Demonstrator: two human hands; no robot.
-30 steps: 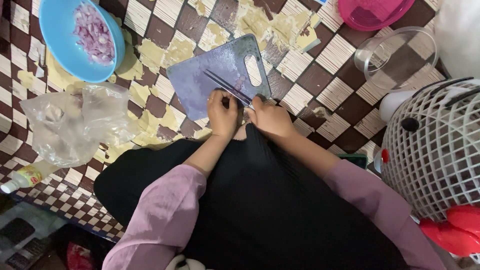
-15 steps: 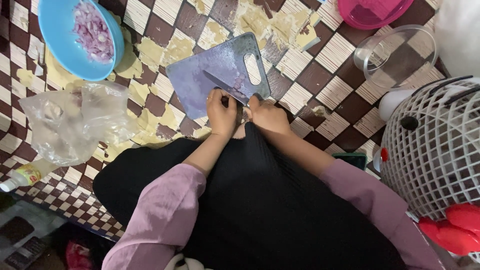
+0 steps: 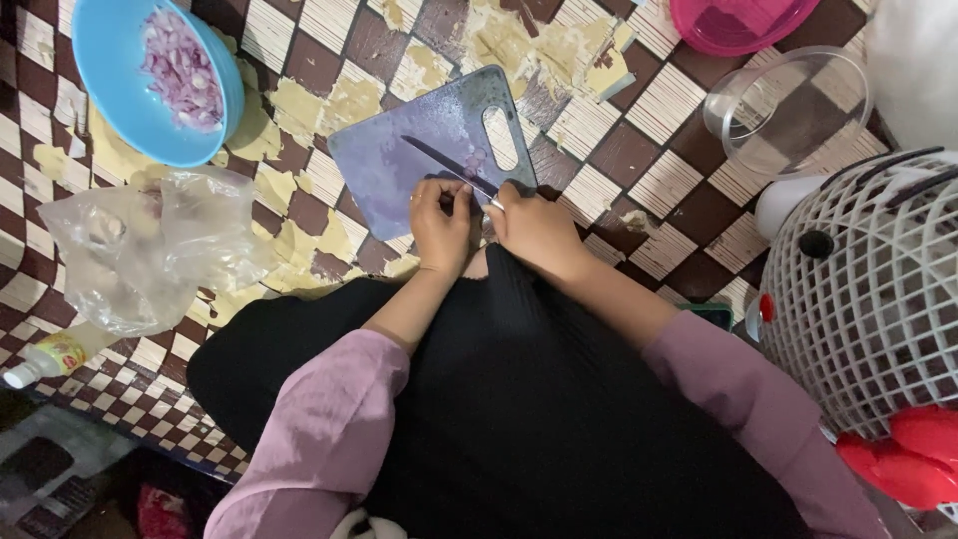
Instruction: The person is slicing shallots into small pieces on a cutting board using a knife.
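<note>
A purple-stained grey cutting board [image 3: 399, 165] lies on the checkered floor in front of me. My right hand [image 3: 534, 225] grips a knife [image 3: 444, 165] by its handle, with the dark blade laid across the board toward the upper left. My left hand [image 3: 444, 220] sits at the board's near edge beside the blade, fingers curled on a small piece I cannot make out. A few purple onion bits [image 3: 474, 160] lie by the blade. At the top left stands a blue bowl [image 3: 125, 130] with chopped purple onion [image 3: 180, 70] in it.
A crumpled clear plastic bag [image 3: 150, 250] lies to the left, with a small bottle [image 3: 50, 357] below it. A clear round container [image 3: 788, 110] and a pink bowl [image 3: 738, 20] sit at the top right. A white lattice basket [image 3: 878, 289] stands at the right.
The knife blade has shifted slightly on the board, and both hands have edged a little along the board's near edge.
</note>
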